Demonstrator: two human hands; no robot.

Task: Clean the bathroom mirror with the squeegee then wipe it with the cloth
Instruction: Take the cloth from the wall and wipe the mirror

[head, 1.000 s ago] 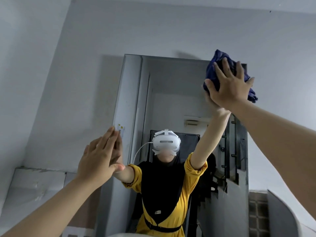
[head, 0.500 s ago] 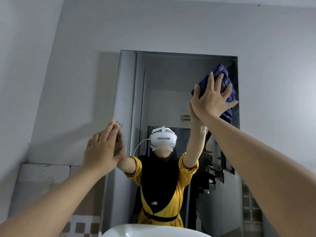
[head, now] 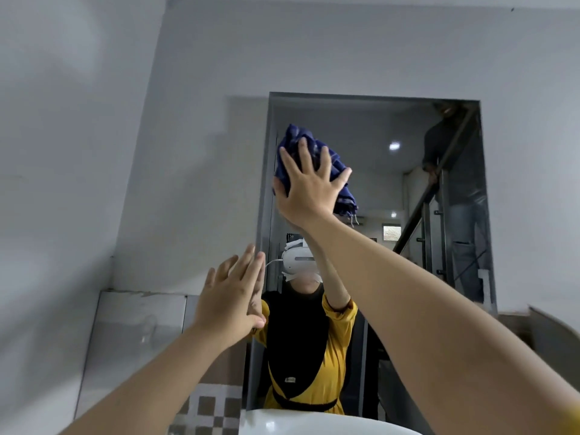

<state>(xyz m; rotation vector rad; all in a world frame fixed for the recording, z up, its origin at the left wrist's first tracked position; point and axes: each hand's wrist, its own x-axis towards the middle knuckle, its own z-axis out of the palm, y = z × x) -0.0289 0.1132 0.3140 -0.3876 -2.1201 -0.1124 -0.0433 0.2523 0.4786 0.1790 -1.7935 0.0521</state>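
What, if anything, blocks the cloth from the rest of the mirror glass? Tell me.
Nothing visible does. The right hand presses the blue cloth flat on the mirror; the left hand rests only at its left edge.

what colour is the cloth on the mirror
Dark blue with faint pale stripes; the cloth shows best in the head view.

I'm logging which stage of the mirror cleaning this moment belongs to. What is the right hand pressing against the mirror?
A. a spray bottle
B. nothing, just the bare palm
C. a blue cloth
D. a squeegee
C: the right hand has its fingers spread flat over a bunched blue cloth against the mirror, and no squeegee or bottle is in view.
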